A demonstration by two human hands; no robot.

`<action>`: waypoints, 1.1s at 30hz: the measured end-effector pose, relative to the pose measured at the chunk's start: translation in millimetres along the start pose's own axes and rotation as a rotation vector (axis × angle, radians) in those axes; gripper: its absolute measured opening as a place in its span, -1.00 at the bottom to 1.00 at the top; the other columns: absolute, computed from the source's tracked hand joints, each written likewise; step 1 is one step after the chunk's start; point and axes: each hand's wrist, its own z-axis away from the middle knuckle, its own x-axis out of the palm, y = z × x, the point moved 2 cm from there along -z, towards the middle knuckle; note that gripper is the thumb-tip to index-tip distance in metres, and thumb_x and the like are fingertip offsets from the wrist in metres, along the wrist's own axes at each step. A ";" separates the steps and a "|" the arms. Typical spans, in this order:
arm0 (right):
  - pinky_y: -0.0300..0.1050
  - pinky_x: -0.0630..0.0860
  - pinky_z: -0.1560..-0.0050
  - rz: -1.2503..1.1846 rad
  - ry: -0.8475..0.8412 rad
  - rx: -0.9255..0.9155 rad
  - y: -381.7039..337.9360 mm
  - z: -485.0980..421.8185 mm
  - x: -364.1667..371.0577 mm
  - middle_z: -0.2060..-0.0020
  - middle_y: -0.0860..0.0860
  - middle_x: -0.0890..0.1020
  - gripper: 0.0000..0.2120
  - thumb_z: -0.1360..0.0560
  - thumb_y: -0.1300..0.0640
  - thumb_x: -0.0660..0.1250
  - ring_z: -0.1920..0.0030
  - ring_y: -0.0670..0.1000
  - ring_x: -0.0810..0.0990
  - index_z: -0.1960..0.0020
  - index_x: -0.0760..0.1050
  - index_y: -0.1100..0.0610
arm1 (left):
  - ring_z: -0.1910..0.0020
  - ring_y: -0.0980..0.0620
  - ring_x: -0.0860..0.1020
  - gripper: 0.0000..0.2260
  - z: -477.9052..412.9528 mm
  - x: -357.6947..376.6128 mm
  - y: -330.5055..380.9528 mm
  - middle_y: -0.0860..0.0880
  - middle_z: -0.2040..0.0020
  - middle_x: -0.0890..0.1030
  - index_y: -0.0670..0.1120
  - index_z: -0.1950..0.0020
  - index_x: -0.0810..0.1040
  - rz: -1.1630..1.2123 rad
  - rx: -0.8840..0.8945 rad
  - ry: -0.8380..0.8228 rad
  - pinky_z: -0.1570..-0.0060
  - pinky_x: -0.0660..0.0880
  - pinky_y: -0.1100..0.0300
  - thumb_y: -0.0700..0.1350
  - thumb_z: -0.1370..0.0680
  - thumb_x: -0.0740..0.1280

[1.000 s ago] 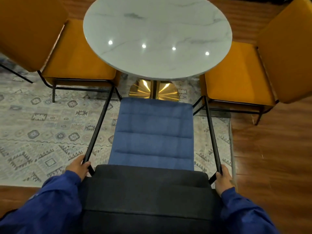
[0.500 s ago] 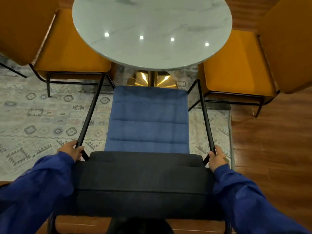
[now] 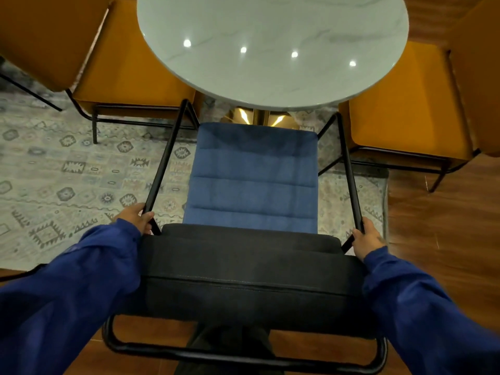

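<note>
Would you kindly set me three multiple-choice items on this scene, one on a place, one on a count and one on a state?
1. Where does the blue chair stand relative to the round marble table?
A. on top of it
B. at its near edge, facing it
C. at its far side

2. How many orange chairs flank the table?
A. one
B. two
C. four

3. What do the left hand and right hand do?
A. each grips a black side rail of the blue chair
B. both lie flat on the table
C. both hang free

Answers: B, the seat front points at the table's near edge; B, one stands on each side; A, fingers curl round both rails.
</note>
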 end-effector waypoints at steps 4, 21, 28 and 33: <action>0.18 0.37 -0.30 -0.022 -0.023 0.009 0.2 0.7 0.2 -0.26 0.36 0.47 -0.55 -0.61 0.18 0.11 -0.23 0.36 0.46 -0.49 0.17 0.16 | 0.24 -0.32 0.54 -0.64 -4.7 3.7 -2.4 -0.36 0.09 0.56 -0.29 -0.35 0.37 -0.024 0.001 0.008 0.20 0.59 0.15 -0.24 -0.57 0.23; 0.15 0.23 -0.29 0.653 -0.232 -0.303 -42.6 59.8 14.2 -0.20 -0.02 0.48 -0.57 -0.49 -0.29 0.06 -0.27 0.08 0.43 -0.18 0.47 -0.09 | -0.11 0.01 0.53 -0.59 76.6 25.6 60.6 -0.01 -0.14 0.61 0.07 -0.13 0.58 -0.658 0.341 -0.496 -0.15 0.42 0.18 0.30 -0.44 0.27; 0.31 0.07 -0.44 0.739 -0.699 -0.490 -51.2 108.4 5.4 -0.46 -0.09 0.23 0.15 0.04 -0.68 0.18 -0.47 0.07 0.21 -0.45 -0.05 -0.30 | -0.39 0.04 0.31 0.12 111.6 30.8 51.7 0.11 -0.47 0.28 0.35 -0.44 -0.05 -0.913 0.604 -0.685 -0.43 0.20 0.01 0.65 0.06 0.20; 0.49 -0.16 -0.36 0.898 -0.500 -0.712 -40.8 143.0 21.1 -0.50 0.03 0.05 0.32 0.04 -0.48 0.39 -0.51 0.21 0.03 -0.42 -0.43 -0.28 | -0.52 -0.21 0.06 0.26 147.3 38.9 30.0 -0.12 -0.56 0.03 0.32 -0.39 -0.43 -1.072 0.822 -0.521 -0.41 -0.02 -0.34 0.54 0.07 0.28</action>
